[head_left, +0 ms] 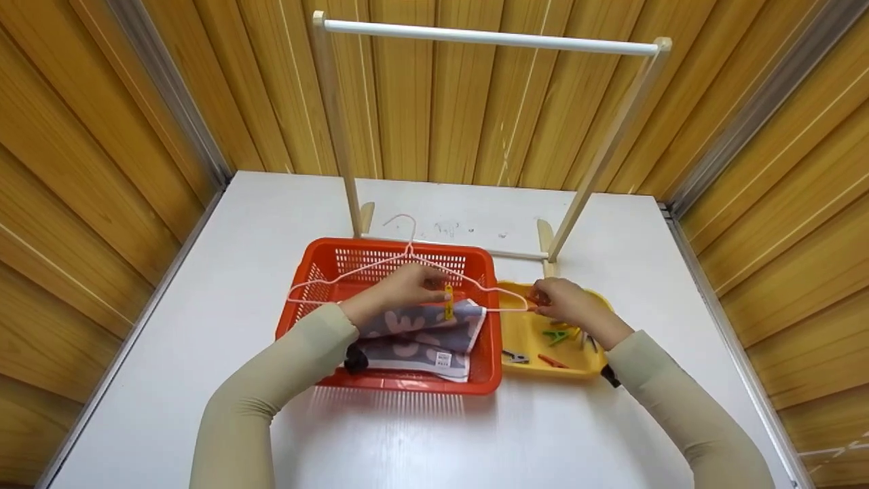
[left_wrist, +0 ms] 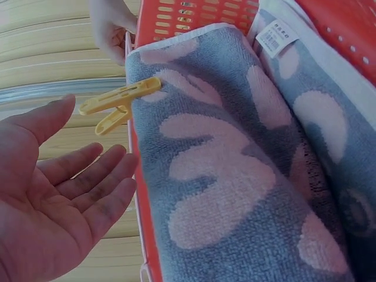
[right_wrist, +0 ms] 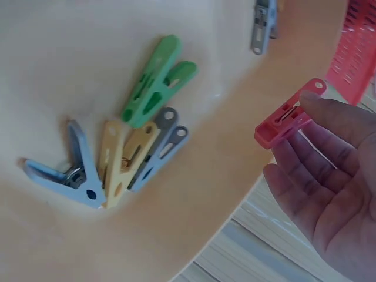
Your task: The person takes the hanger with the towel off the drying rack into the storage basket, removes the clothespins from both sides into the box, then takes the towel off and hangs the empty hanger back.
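Observation:
A blue-grey towel with pink shapes [left_wrist: 220, 176] hangs over the bottom bar of a pink hanger [head_left: 353, 273], above and partly inside a red basket [head_left: 483, 339]. One yellow clothespin [left_wrist: 120, 103] is clipped on the towel's upper edge. Just beside that clothespin, my left hand [left_wrist: 76, 188] has its fingers spread loosely and holds nothing. My right hand [right_wrist: 329, 170] pinches a red clothespin [right_wrist: 291, 114] between thumb and fingers. In the head view the right hand is at the hanger's right end, over a yellow tray [head_left: 526, 333]; whether it touches the hanger I cannot tell.
Inside the tray lie several clothespins, among them a green one [right_wrist: 155, 82], a yellow one [right_wrist: 123, 161] and a blue one [right_wrist: 73, 176]. Behind the basket stands a wooden rack with a white top bar [head_left: 489, 37]. Wood-patterned walls [head_left: 461, 115] enclose the white table [head_left: 407, 441].

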A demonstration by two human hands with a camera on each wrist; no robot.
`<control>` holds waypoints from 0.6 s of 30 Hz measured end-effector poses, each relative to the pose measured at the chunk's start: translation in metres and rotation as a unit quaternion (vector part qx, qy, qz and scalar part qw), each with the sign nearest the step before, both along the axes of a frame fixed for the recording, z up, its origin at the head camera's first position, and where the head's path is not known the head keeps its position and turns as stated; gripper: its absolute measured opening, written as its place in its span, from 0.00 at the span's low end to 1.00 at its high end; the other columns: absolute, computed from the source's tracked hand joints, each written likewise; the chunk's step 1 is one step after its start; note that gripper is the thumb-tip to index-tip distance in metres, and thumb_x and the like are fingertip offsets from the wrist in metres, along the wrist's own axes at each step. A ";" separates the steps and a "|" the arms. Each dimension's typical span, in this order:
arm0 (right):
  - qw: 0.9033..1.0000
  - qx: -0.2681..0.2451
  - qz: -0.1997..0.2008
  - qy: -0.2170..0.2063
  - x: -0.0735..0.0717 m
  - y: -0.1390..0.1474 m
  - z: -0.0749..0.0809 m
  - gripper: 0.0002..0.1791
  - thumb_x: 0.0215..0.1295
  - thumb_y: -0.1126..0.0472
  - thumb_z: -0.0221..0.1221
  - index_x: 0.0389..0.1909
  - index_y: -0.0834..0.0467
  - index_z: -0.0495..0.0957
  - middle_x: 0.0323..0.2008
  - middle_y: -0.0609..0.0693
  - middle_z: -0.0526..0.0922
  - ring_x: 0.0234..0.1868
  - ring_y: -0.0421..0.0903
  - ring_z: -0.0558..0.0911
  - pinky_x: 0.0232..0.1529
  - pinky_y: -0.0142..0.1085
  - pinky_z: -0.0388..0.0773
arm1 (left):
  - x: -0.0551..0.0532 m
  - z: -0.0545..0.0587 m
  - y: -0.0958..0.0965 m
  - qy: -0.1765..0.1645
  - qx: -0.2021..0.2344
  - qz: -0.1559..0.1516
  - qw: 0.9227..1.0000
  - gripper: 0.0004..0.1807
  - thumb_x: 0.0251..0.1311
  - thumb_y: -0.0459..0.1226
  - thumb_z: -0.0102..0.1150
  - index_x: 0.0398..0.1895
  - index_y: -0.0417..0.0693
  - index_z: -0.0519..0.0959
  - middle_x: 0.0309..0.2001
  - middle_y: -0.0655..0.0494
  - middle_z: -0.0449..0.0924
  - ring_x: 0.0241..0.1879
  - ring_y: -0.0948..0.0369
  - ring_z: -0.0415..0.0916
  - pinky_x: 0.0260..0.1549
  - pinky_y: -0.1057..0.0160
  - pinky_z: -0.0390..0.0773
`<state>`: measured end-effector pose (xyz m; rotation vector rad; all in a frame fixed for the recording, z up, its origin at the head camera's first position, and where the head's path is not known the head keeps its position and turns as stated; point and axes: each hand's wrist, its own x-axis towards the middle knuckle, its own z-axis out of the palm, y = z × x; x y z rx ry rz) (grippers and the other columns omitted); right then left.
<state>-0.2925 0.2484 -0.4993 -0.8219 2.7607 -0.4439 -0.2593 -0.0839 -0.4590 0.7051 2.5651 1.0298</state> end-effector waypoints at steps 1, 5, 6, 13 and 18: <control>1.000 0.005 0.003 -0.003 -0.001 0.000 -0.002 0.10 0.64 0.66 0.67 0.42 0.67 0.81 0.33 0.58 0.84 0.33 0.49 0.78 0.39 0.46 0.80 | 0.000 -0.001 0.001 0.001 -0.001 0.000 1.000 0.23 0.67 0.39 0.65 0.61 0.36 0.80 0.54 0.40 0.87 0.48 0.51 0.86 0.54 0.54 0.84; 0.999 0.029 0.017 -0.012 -0.002 -0.002 -0.009 0.09 0.65 0.63 0.67 0.40 0.65 0.81 0.33 0.56 0.84 0.33 0.48 0.78 0.40 0.48 0.81 | -0.001 -0.005 0.004 -0.002 -0.001 -0.003 1.000 0.22 0.67 0.40 0.66 0.60 0.38 0.82 0.52 0.42 0.88 0.39 0.58 0.83 0.44 0.61 0.84; 0.999 0.035 0.018 -0.016 -0.002 -0.003 -0.010 0.09 0.65 0.63 0.67 0.40 0.64 0.81 0.33 0.56 0.84 0.33 0.48 0.78 0.41 0.48 0.82 | -0.001 -0.005 0.004 -0.004 -0.001 -0.004 1.000 0.22 0.67 0.40 0.66 0.60 0.39 0.82 0.52 0.42 0.88 0.38 0.60 0.83 0.43 0.63 0.84; 0.998 0.057 0.034 -0.015 -0.004 -0.011 -0.011 0.08 0.65 0.62 0.68 0.39 0.62 0.81 0.32 0.55 0.84 0.32 0.48 0.77 0.42 0.48 0.82 | -0.002 -0.006 0.006 0.003 -0.009 -0.010 1.000 0.17 0.67 0.39 0.66 0.54 0.38 0.85 0.43 0.42 0.90 0.35 0.60 0.82 0.40 0.65 0.83; 0.997 0.061 0.033 -0.033 -0.004 -0.016 -0.013 0.20 0.66 0.62 0.67 0.58 0.59 0.79 0.31 0.52 0.82 0.32 0.48 0.76 0.42 0.47 0.82 | 0.000 -0.007 0.008 -0.001 -0.004 -0.003 1.000 0.15 0.66 0.38 0.65 0.51 0.38 0.86 0.42 0.43 0.90 0.32 0.62 0.79 0.35 0.69 0.79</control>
